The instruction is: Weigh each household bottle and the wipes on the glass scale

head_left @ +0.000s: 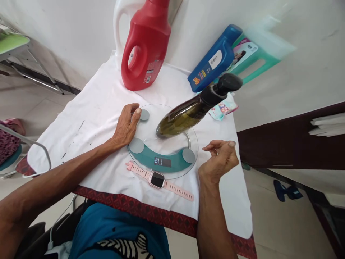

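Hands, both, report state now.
Left hand: loosely curled at the left edge of the glass scale; whether it grips cannot be told.
Right hand: half open, holding nothing visible.

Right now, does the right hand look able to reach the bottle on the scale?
Probably yes: the right hand seems empty, and nothing visible stands between it and the bottle on the glass scale.

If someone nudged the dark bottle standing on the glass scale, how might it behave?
The bottle would probably tip before sliding far, being tall and narrow. It looks at least partly filled, so it may feel fairly heavy. Its glossy surface could be slippery to grip.
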Available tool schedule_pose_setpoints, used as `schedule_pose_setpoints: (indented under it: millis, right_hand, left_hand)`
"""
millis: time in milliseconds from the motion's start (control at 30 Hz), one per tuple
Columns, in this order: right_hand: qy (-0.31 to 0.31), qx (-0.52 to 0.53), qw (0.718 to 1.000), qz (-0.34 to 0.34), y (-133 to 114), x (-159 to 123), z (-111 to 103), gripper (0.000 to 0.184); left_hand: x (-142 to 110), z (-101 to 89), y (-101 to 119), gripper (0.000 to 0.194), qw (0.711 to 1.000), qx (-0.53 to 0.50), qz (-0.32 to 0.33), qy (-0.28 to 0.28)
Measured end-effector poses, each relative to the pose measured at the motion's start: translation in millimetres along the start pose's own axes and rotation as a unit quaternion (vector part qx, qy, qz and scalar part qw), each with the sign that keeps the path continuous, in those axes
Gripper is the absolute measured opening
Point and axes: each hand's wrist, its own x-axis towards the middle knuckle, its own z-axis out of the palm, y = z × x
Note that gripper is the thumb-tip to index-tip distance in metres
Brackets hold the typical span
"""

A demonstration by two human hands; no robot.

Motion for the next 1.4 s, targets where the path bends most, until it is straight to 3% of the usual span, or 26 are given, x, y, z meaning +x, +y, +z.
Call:
schedule_pose_setpoints:
  millis: [133,833,933,1100,1167,1267,1400]
  right_hand:
    - [-0.054,0.002,0.998,0.035,0.1,-0.5,2.2,0.062]
    - [-0.076,0.003,0.996,0.043,-2.4,1.2,0.5,0.055]
    - [-0.130,0.011,0.991,0.025,-16.8,4.4,2.2,0.050]
    - [-0.276,0.038,0.960,-0.024,-55.4,7.4,30.9,0.078]
    - [-0.284,0.033,0.958,-0.033,-68.8,4.1,49.0,0.080]
    - [-0.274,0.012,0.961,-0.020,-81.4,-4.3,70.8,0.067]
    - [-0.260,0.013,0.966,-0.005,-83.4,-4.7,81.7,0.056]
  left_hand:
    - [-0.4,-0.8,0.7,0.052,1.000,0.007,0.002,-0.003]
    - [-1.1,-1.5,5.6,0.056,1.000,0.000,-0.005,-0.014]
    - [-1.4,-2.0,7.0,0.058,1.000,-0.003,-0.016,-0.015]
    - [-2.0,-2.5,8.5,0.059,1.000,-0.007,-0.025,-0.017]
    - [-2.1,-3.0,8.8,0.058,1.000,-0.007,-0.024,-0.018]
    - [-1.8,-3.9,9.4,0.057,1.000,-0.004,-0.019,-0.020]
    - [-0.5,-3.6,9.4,0.053,1.000,0.004,-0.012,-0.026]
